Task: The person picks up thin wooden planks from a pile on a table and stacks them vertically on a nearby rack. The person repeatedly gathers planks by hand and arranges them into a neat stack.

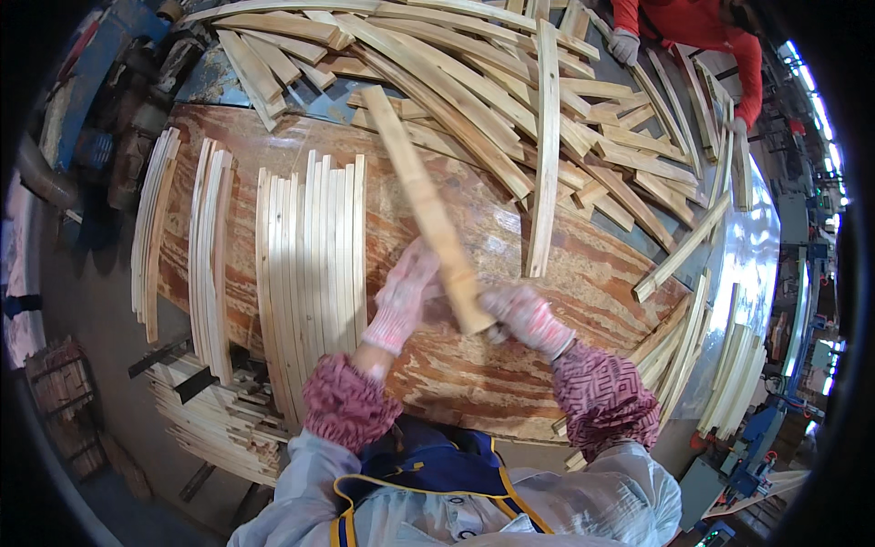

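Observation:
A light wooden board [427, 205] slants across the middle of the worktable, its near end close to my body. My left hand [405, 294], in a whitish-pink knit glove, holds its left side, with the fingertips hidden behind the wood. My right hand [525, 316], gloved the same way, grips the near end from the right. Both hands are slightly blurred. Left of my left hand, a row of narrow wooden strips [311, 253] lies side by side on the plywood tabletop [472, 390].
Two smaller strip bundles [210, 260] [154, 239] lie farther left. A jumbled pile of boards [465, 89] covers the far side, and one long board [545, 150] points towards me. A co-worker in red [697, 31] handles strips at the far right. Stacked lumber [212, 417] sits below left.

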Demonstrator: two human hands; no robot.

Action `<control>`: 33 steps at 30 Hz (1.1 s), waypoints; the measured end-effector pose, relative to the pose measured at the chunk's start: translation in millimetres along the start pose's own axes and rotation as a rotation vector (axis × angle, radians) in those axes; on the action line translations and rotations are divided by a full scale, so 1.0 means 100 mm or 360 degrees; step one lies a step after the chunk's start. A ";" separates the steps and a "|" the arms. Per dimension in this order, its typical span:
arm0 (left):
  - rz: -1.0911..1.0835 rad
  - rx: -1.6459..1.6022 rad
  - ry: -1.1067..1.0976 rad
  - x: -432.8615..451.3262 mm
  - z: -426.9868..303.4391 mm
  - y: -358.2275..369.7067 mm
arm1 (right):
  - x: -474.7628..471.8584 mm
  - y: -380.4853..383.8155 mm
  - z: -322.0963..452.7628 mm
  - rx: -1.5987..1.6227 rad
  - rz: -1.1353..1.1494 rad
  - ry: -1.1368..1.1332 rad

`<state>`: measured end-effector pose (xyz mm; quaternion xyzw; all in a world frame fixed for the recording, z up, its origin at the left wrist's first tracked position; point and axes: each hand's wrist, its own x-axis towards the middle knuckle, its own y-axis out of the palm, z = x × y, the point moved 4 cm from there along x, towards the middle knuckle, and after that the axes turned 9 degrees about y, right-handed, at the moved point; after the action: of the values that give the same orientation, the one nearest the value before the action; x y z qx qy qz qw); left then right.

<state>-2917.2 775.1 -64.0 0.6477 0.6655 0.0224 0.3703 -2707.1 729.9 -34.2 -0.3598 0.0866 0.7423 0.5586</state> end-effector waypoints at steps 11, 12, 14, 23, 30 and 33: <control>-0.0469 0.2897 0.0766 -1.07 0.00 -0.90 | 1.66 -1.25 1.13 -0.1248 -0.1007 0.0279; -0.0505 0.3090 0.0688 -1.11 0.03 -0.98 | 1.65 -1.21 1.13 -0.1216 -0.0899 0.0299; -0.0535 0.3112 0.0611 -1.07 -0.02 -0.90 | 1.39 -0.99 1.13 -0.1199 -0.0766 0.0197; -0.0049 0.0517 -0.0201 -0.28 -0.31 0.52 | 0.31 0.04 0.21 -0.0561 0.0026 -0.0288; -0.0346 0.2406 0.1137 -1.17 0.15 -0.74 | 1.26 -0.81 0.78 -0.1309 -0.1171 0.0188; -0.0448 0.2609 0.0898 -1.34 0.20 -1.14 | 1.14 -0.55 0.80 -0.0854 -0.0766 0.0434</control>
<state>-3018.0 630.1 -74.3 0.5920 0.6124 -0.3493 -0.3906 -2706.2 879.4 -33.0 -0.5986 -0.1243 0.5316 0.5862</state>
